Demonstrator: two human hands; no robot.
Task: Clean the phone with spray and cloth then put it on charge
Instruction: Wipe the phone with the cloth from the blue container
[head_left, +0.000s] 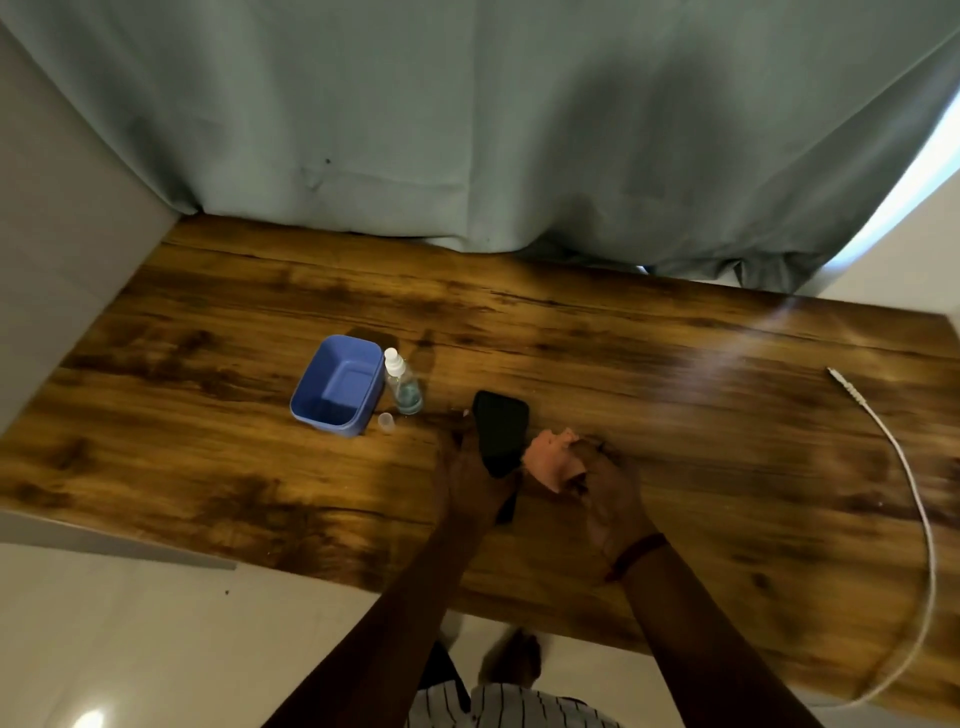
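So from my head cam I'm looking down at a wooden table (623, 364), and both of my hands are busy near the middle of it, a bit toward the near edge. My left hand (470, 480) is wrapped around the lower end of the black phone (501, 434), holding it tilted up off the surface with the top end pointing toward the far edge. My right hand (608, 499) is closed around a bunched-up pinkish cloth (553, 457), and that cloth sits right against the phone's right side. Can't quite tell if it's pressed on the screen or just touching the edge.

Containers: there's a blue plastic tub (337, 384) left of the phone, toward the middle of the surface, and it looks empty inside as far as I can see. Just beside its right wall stands the clear spray bottle (402, 384), upright, white nozzle on top, with a little bluish liquid sitting in the bottom part. A small clear cap (387, 420) sits on the surface right in front of the bottle, near the tub's near right corner.

The white charging cable (914, 499) is well apart from all that, curving along the right end of the table, with its plug end lying toward the far right corner and the rest running off the near edge.
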